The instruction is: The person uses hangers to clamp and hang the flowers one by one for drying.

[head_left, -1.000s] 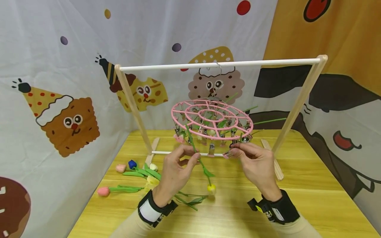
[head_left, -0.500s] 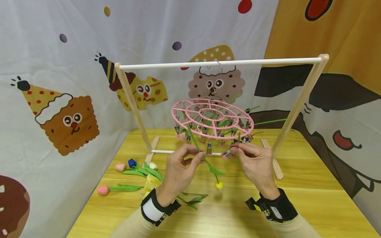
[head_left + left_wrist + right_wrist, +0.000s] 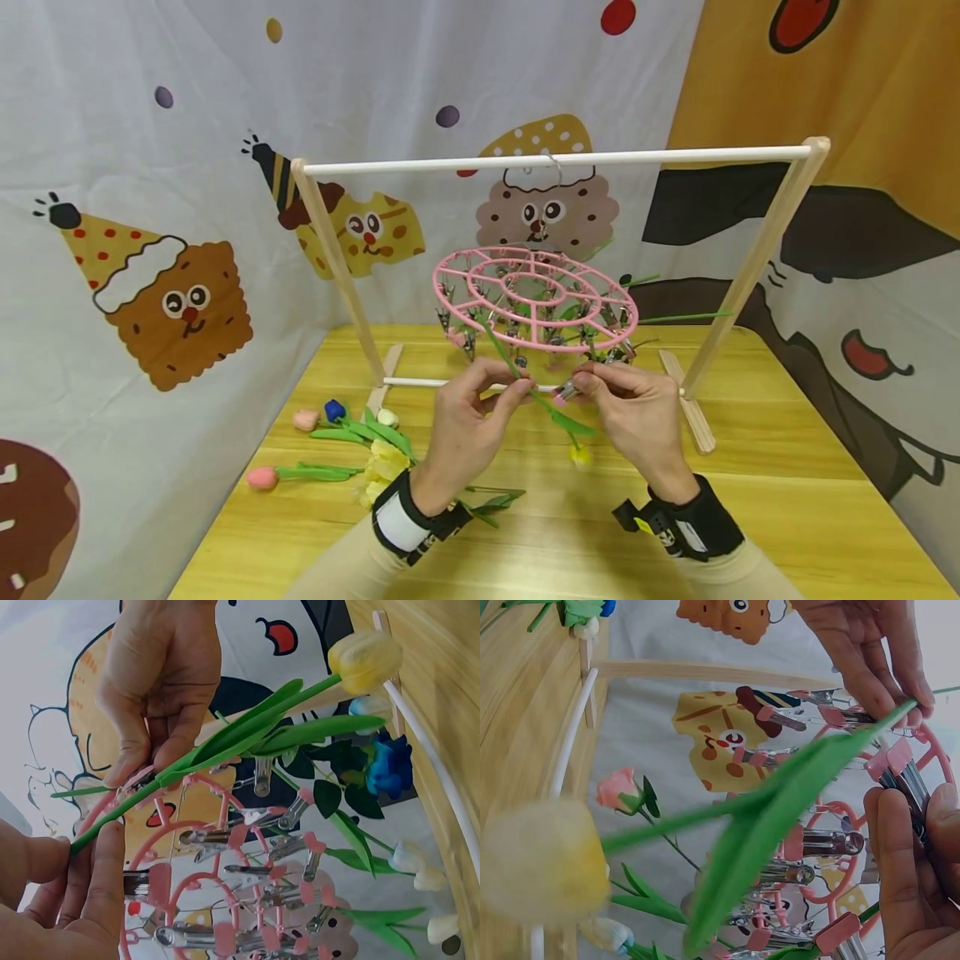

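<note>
The left hand (image 3: 474, 421) pinches the tulip stem (image 3: 139, 796), the right hand (image 3: 637, 412) a clip (image 3: 909, 784); I'd keep both steady and squared up.

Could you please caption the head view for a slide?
Left hand holding a yellow tulip by its green stem, right hand pinching a pink-tipped metal clip below a round pink hanger.

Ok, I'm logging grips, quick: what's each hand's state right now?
Left hand: closed, pinching a green-stemmed yellow-and-white tulip.
Right hand: closed, pinching a pink-tipped silver metal clip.
</note>
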A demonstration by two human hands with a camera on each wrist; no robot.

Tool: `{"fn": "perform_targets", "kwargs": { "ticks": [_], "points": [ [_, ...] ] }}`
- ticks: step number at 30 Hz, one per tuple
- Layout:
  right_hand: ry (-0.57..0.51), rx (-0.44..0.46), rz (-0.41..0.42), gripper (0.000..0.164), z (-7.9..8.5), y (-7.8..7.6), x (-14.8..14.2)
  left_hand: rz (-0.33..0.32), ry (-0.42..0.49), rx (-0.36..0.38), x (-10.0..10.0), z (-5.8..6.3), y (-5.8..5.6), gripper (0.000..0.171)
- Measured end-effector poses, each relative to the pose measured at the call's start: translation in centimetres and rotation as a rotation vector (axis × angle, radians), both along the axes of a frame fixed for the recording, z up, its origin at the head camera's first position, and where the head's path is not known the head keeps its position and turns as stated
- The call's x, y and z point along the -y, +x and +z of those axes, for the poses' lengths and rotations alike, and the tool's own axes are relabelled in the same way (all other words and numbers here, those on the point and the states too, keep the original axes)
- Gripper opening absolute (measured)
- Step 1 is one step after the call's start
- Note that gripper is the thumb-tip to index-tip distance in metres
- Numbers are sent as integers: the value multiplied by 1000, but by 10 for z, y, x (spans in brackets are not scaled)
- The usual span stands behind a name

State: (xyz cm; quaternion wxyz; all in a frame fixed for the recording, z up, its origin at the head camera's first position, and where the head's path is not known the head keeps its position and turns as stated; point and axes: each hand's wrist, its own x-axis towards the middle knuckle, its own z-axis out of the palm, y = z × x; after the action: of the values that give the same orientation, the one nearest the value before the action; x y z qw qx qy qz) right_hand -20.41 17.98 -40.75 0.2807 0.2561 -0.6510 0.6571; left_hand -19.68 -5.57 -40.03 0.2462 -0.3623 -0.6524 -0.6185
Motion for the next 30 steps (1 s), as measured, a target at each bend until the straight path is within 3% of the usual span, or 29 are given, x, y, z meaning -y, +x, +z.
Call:
{"fn": "perform_targets", "kwargs": {
  "ticks": [12,17,22,30],
  "points": [
    [11,51,19,18,-1,4,3,-40,38,34,-10,-2,-2,8],
    [81,95,41,20,0,5,2,-43,40,36,-11,-4,-1,9],
    [132,167,40,23,1,6,-2,-26,20,25,-10,-4,-1,11],
    [166,186,17,25,-2,6,-4,3,-31,32,-8,-6,0,11]
  ]
}}
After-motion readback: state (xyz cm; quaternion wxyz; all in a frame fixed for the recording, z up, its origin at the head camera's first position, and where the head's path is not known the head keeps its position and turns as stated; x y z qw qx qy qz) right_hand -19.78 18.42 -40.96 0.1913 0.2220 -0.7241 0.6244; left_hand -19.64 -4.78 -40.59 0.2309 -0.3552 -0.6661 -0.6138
